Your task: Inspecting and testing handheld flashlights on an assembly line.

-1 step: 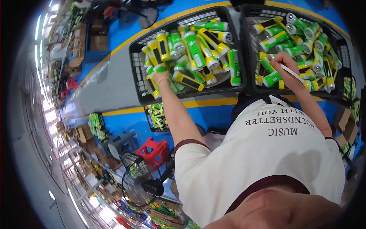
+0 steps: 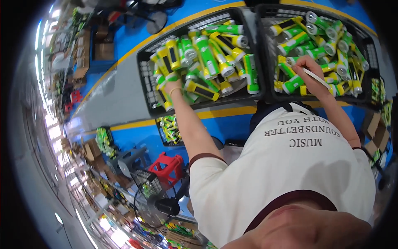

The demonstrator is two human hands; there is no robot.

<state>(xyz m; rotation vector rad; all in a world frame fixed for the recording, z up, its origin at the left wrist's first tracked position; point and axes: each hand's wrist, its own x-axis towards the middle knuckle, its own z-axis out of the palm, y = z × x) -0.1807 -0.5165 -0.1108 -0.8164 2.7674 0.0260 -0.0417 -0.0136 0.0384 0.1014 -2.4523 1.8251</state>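
My left hand [image 2: 172, 86] reaches down into the left basket [image 2: 143, 85], closed round a green and yellow flashlight [image 2: 172, 76]. Its fingers are partly hidden and a little blurred. Many more flashlights [image 2: 206, 54], some with dark panels on yellow sides, lie heaped around it. Over the near side of the right basket [image 2: 264, 79], my right hand [image 2: 307, 66] pinches a thin white stick-like thing [image 2: 317, 78] that slants back along the wrist. Green flashlights [image 2: 293, 84] with clear lens ends lie beneath and beside this hand.
Both black baskets stand side by side. Below the left one sits a smaller crate of flashlights [image 2: 170, 128]. A red stool [image 2: 167, 168], a grey stool [image 2: 128, 159] and a black fan [image 2: 166, 205] are at the lower left. An open cardboard box [image 2: 376, 135] is at the right.
The whole view has shifted slightly, so the baskets sit a little further left. My left hand has moved only slightly within the basket; my right hand keeps its hold on the white thing.
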